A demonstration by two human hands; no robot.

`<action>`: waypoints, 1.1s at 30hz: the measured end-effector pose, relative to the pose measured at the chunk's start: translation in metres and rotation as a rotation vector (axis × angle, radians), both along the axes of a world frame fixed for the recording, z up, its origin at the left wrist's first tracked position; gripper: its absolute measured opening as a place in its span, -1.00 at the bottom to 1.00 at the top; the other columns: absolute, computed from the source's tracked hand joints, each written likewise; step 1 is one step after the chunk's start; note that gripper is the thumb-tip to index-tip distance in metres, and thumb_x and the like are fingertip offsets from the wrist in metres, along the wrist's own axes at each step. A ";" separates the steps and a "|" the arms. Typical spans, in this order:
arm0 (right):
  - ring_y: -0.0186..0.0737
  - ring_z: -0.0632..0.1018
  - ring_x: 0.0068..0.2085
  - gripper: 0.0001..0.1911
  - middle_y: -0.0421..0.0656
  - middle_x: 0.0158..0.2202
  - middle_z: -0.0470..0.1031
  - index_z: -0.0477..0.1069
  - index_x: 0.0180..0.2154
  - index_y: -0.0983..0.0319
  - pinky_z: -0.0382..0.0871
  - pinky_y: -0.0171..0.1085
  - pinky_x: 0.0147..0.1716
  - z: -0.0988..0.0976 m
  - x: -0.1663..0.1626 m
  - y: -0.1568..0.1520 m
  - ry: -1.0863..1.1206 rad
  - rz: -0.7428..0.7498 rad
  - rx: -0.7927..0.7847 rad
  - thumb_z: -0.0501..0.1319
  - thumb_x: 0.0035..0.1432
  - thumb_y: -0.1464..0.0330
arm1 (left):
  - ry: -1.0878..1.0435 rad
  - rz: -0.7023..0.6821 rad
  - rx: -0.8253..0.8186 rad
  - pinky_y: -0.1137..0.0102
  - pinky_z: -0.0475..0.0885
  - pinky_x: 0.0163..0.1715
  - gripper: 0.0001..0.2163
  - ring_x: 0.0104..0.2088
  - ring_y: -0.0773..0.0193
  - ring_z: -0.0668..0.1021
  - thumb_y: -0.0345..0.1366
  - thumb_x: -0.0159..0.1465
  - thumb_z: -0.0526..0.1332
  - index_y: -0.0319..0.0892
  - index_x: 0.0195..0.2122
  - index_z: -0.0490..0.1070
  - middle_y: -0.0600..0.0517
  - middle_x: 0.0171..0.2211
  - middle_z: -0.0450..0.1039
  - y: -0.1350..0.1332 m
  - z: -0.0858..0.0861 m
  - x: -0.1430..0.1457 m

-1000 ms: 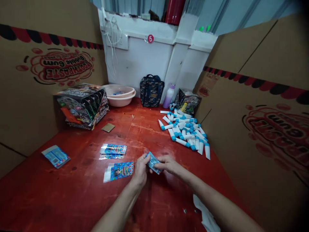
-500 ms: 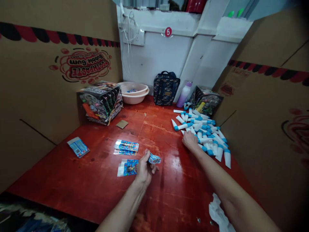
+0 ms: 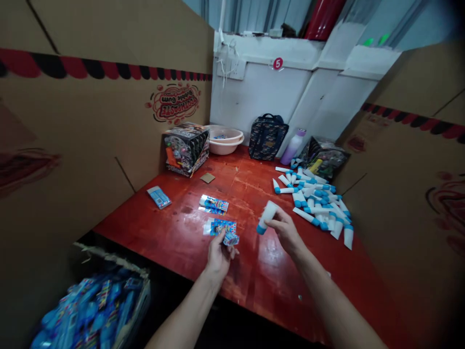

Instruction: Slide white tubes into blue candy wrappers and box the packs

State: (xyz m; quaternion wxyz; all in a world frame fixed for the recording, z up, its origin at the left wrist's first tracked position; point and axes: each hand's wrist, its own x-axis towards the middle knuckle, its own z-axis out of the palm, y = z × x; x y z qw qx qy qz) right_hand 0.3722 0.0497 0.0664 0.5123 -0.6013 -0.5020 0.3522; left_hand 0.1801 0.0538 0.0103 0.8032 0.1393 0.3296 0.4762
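Between the thumb and fingers of my left hand is a small blue printed wrapper, its near end bunched. My right hand grips a white squeeze tube with a blue cap pointing down and left. The tube is held above the table, a short way right of the wrapper. Just behind my left hand lie flat blue printed sleeves, and beyond them another small stack of sleeves. To the right is a heap of white tubes with blue caps.
On the red table stand a display box, pink basins, a dark bag, a purple bottle and another display box. One more sleeve stack lies left. Below the edge, a carton holds blue packages.
My right hand has come away from the heap toward the left, now carrying a white tube. My left hand still holds the wrapper. The view has turned left, showing the carton below.
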 end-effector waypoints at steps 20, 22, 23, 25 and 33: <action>-0.10 0.53 -0.14 -0.67 -0.10 -0.15 0.47 0.31 -0.14 0.18 0.41 -0.13 -0.13 0.009 -0.116 -0.142 0.230 -0.197 0.355 0.31 0.03 0.32 | 0.077 0.093 0.092 0.47 0.33 -0.69 -0.69 -0.74 0.38 0.39 -0.07 0.04 0.30 -0.21 -0.55 0.31 0.13 -0.71 0.35 -0.079 0.012 -0.031; -0.10 0.53 -0.15 -0.67 -0.10 -0.15 0.48 0.31 -0.15 0.18 0.42 -0.14 -0.14 0.008 -0.117 -0.148 0.208 -0.192 0.328 0.31 0.03 0.31 | 0.069 0.111 0.096 0.48 0.33 -0.69 -0.70 -0.74 0.40 0.38 -0.09 0.05 0.31 -0.20 -0.56 0.30 0.14 -0.71 0.34 -0.081 0.011 -0.031; -0.10 0.53 -0.15 -0.68 -0.10 -0.16 0.48 0.32 -0.16 0.18 0.42 -0.15 -0.15 0.008 -0.118 -0.151 0.189 -0.189 0.311 0.31 0.03 0.31 | 0.070 0.118 0.096 0.48 0.33 -0.69 -0.70 -0.73 0.40 0.37 -0.09 0.05 0.31 -0.20 -0.55 0.30 0.14 -0.71 0.34 -0.082 0.010 -0.031; -0.12 0.53 -0.17 -0.69 -0.10 -0.18 0.48 0.34 -0.16 0.18 0.42 -0.17 -0.15 0.006 -0.121 -0.156 0.152 -0.198 0.296 0.31 0.03 0.30 | 0.084 0.119 0.095 0.49 0.30 -0.72 -0.71 -0.73 0.40 0.37 -0.09 0.05 0.31 -0.20 -0.52 0.30 0.14 -0.69 0.35 -0.083 0.009 -0.030; -0.18 0.51 -0.19 -0.71 -0.14 -0.19 0.47 0.34 -0.14 0.17 0.38 -0.22 -0.18 0.000 -0.125 -0.157 0.213 -0.269 0.385 0.29 0.06 0.34 | 0.097 0.088 0.100 0.48 0.26 -0.71 -0.73 -0.70 0.39 0.38 -0.11 0.06 0.31 -0.18 -0.48 0.30 0.15 -0.64 0.35 -0.092 0.010 -0.032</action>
